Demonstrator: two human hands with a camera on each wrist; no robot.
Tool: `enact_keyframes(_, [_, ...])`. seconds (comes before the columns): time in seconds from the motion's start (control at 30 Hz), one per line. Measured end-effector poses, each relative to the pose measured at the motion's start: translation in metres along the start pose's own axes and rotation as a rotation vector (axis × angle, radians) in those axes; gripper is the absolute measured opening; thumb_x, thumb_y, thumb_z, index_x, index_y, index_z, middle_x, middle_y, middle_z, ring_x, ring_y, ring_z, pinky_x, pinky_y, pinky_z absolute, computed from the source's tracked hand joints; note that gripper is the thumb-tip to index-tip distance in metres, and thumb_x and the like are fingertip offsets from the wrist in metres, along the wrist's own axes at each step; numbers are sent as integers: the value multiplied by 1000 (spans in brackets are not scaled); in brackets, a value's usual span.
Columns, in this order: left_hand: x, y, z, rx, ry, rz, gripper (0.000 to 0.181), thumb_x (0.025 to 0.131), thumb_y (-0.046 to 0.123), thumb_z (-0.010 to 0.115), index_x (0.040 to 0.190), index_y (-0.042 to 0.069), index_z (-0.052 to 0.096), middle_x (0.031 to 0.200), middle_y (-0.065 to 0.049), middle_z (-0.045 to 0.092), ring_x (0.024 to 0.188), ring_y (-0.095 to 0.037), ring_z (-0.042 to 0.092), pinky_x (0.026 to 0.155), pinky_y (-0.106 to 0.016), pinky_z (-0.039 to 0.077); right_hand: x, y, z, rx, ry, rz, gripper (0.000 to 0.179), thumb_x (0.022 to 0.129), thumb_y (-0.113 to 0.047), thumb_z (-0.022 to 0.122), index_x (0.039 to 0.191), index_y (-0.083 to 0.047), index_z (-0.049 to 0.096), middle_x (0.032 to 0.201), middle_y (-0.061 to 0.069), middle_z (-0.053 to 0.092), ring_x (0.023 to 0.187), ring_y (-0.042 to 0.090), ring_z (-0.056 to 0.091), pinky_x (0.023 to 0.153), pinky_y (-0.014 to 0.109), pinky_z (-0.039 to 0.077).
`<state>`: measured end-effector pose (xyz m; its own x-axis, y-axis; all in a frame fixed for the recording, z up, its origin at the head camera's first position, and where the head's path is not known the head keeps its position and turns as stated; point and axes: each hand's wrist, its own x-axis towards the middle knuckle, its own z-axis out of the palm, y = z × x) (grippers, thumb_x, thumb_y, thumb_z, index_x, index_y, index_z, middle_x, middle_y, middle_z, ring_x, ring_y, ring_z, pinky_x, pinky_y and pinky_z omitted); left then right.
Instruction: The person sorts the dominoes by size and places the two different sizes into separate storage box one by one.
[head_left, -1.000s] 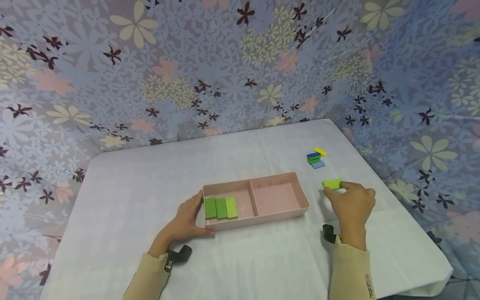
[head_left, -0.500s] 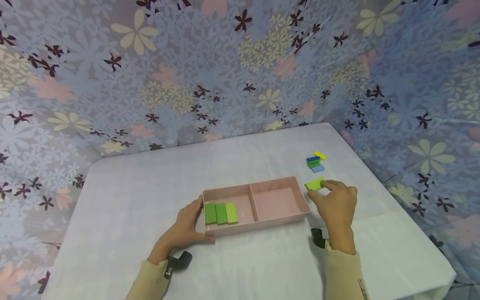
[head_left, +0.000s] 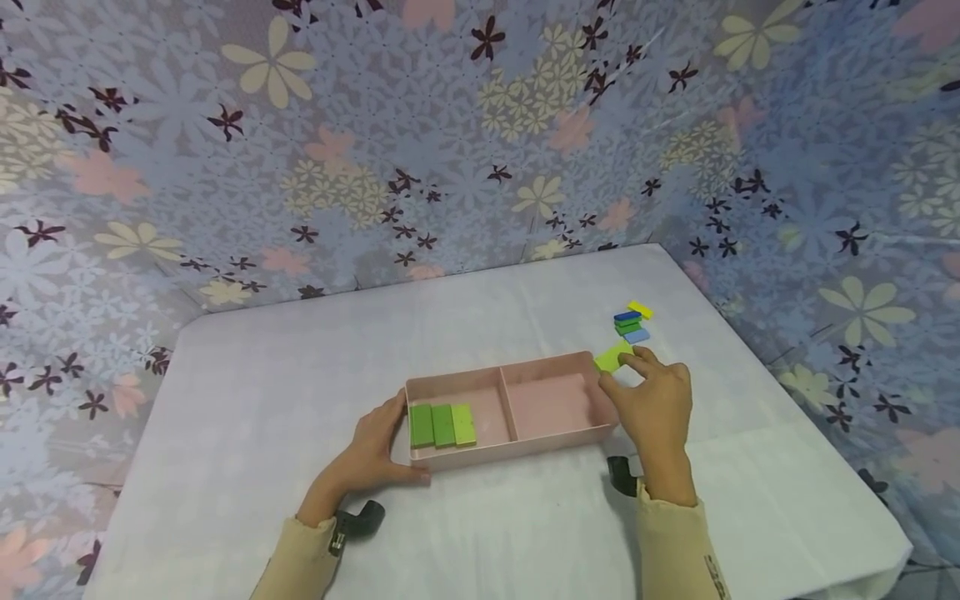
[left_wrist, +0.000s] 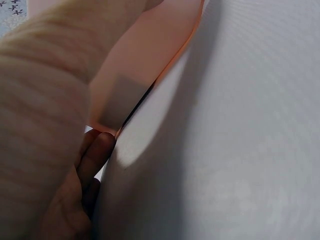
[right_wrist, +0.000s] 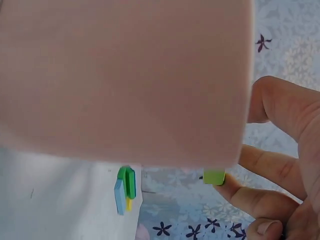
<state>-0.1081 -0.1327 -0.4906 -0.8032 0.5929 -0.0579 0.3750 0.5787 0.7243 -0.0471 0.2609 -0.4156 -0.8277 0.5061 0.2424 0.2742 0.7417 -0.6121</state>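
Note:
A long pink box [head_left: 510, 446] with a divider lies on the table. Against its left end rests my left hand [head_left: 375, 454], thumb along the front wall and fingers around the end wall; in the left wrist view those fingers [left_wrist: 97, 152] curl at the box's edge. My right hand [head_left: 656, 408] pinches a lime green block [head_left: 613, 357] between thumb and fingers, over the box's right rim. In the right wrist view the box wall hides most of that block. Two green blocks [head_left: 433, 426] and a lime one [head_left: 463, 425] stand side by side in the left compartment.
Behind the right hand, a small group of blocks sits on the white-covered table [head_left: 337, 333]: a dark blue one [head_left: 627, 316] atop green ones, a light blue one [head_left: 637, 336] and a yellow one [head_left: 640, 309]. Floral cloth [head_left: 450, 150] hangs behind and to the right.
My right hand has moved left with the lime green block, from beside the box to over its right rim, and the block is now more tilted. My left hand stays at the box.

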Motion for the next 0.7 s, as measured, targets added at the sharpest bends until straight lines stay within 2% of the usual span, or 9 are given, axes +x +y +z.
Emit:
enact_keyframes(0.2, [1, -3, 2, 0, -12, -9, 137, 64, 59, 89, 164, 16, 5, 167, -11, 22, 151, -37, 22, 122, -62, 12, -4, -6, 4, 22, -7, -41, 47, 81, -28, 82, 119, -3, 74, 134, 16, 65, 96, 32, 49, 75, 43, 45])
enact_keyframes(0.47, [0, -1, 1, -5, -11, -20, 138, 63, 61, 89, 164, 17, 4, 167, -10, 21, 152, -36, 21, 122, -62, 12, -11, -22, 15, 110, 39, -214, 35, 76, -19, 83, 106, -2, 79, 121, 17, 72, 78, 26, 45, 60, 34, 39])
enact_keyframes(0.6, [1, -1, 1, -3, -16, -19, 138, 64, 62, 88, 164, 18, 4, 168, -9, 20, 152, -36, 21, 122, -62, 13, -12, -26, 20, 142, 39, -268, 31, 75, -17, 83, 102, -3, 80, 119, 15, 73, 75, 24, 44, 59, 32, 37])
enact_keyframes(0.7, [2, -2, 0, 7, -10, -6, 138, 64, 62, 88, 164, 19, 4, 168, -9, 21, 152, -35, 22, 122, -62, 13, -12, -28, 23, 161, 25, -279, 31, 74, -18, 85, 101, -5, 80, 120, 13, 73, 74, 22, 43, 58, 31, 37])
